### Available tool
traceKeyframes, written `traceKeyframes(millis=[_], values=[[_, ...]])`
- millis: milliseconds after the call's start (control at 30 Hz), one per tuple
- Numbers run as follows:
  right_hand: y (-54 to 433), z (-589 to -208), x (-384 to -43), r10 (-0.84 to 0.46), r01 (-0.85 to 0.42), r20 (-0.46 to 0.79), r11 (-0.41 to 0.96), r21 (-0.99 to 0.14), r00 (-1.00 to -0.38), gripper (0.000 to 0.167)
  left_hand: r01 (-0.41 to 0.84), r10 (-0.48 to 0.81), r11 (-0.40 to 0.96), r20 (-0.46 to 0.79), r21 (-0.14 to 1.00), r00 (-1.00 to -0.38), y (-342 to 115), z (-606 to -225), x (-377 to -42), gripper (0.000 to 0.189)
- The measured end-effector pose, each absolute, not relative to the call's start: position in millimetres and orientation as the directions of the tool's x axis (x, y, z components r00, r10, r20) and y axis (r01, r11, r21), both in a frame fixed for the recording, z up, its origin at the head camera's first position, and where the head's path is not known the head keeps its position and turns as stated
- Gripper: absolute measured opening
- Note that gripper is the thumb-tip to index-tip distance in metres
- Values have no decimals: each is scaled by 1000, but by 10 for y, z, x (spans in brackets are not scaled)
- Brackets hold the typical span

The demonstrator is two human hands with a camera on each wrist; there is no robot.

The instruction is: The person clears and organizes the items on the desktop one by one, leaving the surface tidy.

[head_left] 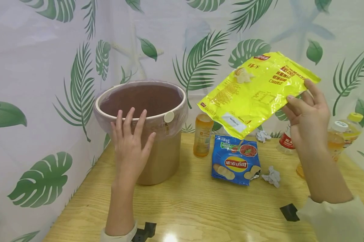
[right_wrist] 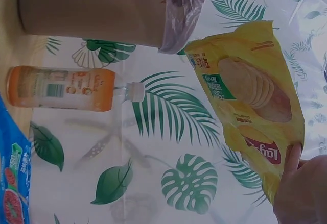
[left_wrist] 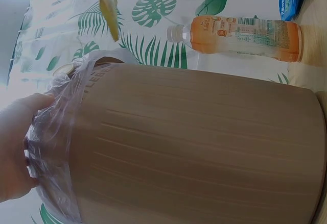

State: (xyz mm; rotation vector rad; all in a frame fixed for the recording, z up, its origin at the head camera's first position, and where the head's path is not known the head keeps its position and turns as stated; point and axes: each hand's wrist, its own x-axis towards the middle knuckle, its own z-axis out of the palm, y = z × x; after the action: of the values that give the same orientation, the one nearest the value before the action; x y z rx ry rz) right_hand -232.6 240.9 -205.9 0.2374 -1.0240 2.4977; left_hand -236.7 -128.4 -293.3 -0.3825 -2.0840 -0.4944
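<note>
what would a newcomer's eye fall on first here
The bright yellow foil chip bag likely leaps out first, held up in the right hand. To its left stands the round brown plastic-lined bin, the left hand at its rim. Below the yellow bag, a blue foil chip bag rests on the pale wooden table.

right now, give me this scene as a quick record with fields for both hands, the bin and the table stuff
left hand: at the near rim of the brown bin
right hand: pinches the yellow Lay's bag by its edge, raised right of the bin
bin liner: translucent plastic, folded over the rim
wooden table: orange-labelled bottle, upright; blue Lay's bag, lying flat; two crumpled papers
further right: red-labelled bottle, white-capped bottle, yellow-capped bottle, partly hidden
</note>
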Motion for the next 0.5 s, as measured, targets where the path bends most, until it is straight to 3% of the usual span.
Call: traceKeyframes(millis=[233,500], values=[[2263,-1843,-2435,326,-443,302,-711,-546,-896,60,448,82,873,846,194,-526,-1283,-2931,-2367,57],[1968,-1660,-2599,325,-412,254,-729,-547,-911,58,445,77,873,845,200,-530,-1287,-2935,-2366,57]])
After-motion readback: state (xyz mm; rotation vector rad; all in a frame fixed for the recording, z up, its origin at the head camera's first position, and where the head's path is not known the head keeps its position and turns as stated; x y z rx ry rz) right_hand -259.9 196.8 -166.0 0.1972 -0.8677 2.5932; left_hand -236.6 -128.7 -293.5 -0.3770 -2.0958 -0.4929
